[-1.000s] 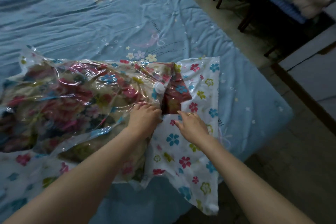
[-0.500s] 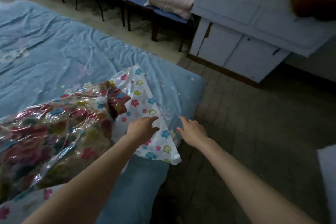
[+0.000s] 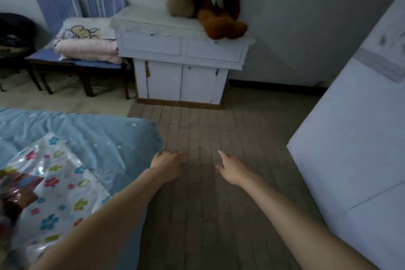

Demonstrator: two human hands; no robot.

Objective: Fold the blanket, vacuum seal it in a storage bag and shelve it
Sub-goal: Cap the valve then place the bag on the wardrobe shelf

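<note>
The flower-printed storage bag (image 3: 59, 184) lies at the lower left on the blue bed sheet (image 3: 105, 138). Through its clear part shows a corner of the red floral blanket (image 3: 15, 193). My left hand (image 3: 168, 164) hovers past the bed's corner, over the floor, fingers relaxed and holding nothing. My right hand (image 3: 230, 167) is stretched out over the brick floor with loose straight fingers, also empty. Neither hand touches the bag.
A white cabinet (image 3: 182, 57) stands ahead with a brown teddy bear (image 3: 219, 0) on top. Left of it, chairs carry folded pink bedding (image 3: 87, 49). A tall white unit (image 3: 355, 138) fills the right side. Brick floor (image 3: 208, 204) lies between bed and cabinet.
My view has swung right, away from the bed toward the cabinet. Both hands have left the bag and now hang over the floor.
</note>
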